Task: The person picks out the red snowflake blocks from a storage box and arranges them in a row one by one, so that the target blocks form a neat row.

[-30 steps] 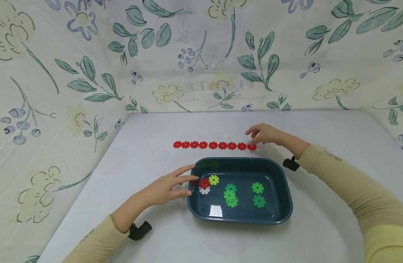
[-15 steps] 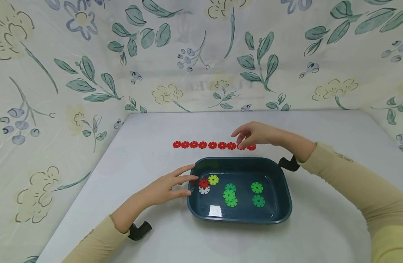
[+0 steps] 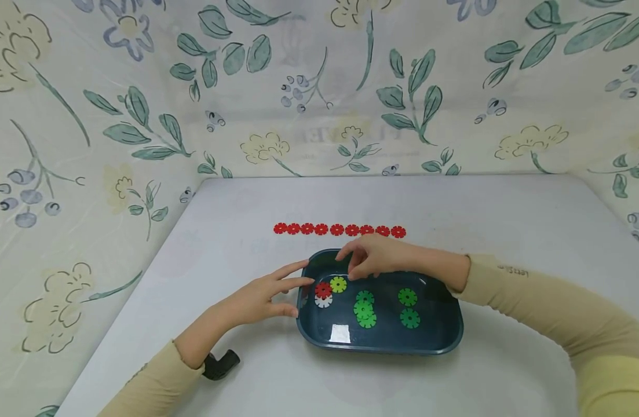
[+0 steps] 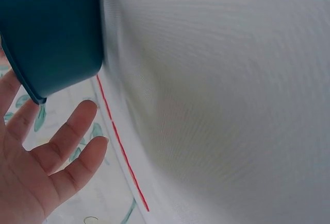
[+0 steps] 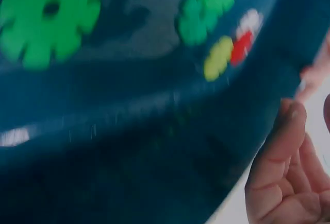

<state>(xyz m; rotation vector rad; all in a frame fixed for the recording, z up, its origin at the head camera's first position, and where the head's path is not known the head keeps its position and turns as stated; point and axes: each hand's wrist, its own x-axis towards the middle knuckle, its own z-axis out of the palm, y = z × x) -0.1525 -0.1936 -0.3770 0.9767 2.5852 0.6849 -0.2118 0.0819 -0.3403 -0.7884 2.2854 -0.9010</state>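
Note:
A dark blue-green plastic tub [image 3: 382, 344] stands on the table. My left hand [image 3: 254, 298] rests its straight, spread fingertips on the tub's left rim. Over the tub's far left part hangs my right hand [image 3: 379, 255], thumb and index apart with nothing between them. Just below and left of it lies a yellow notched disc [image 3: 338, 284]. Beside that, a red disc [image 3: 322, 290] overlaps a white disc [image 3: 324, 302]. Several green discs [image 3: 364, 309] lie in the middle of the tub, and two more [image 3: 407, 297] sit on its right.
Behind the tub, a row of several red notched discs [image 3: 321, 229] runs left to right on the white table [image 3: 236, 202]. A flower-patterned cloth [image 3: 309, 87] rises behind and beside the table. A black wrist mount [image 3: 221, 365] hangs under the left forearm.
My right hand has left the right end of the red disc row and moved left and nearer, over the tub. The left hand stays at the rim.

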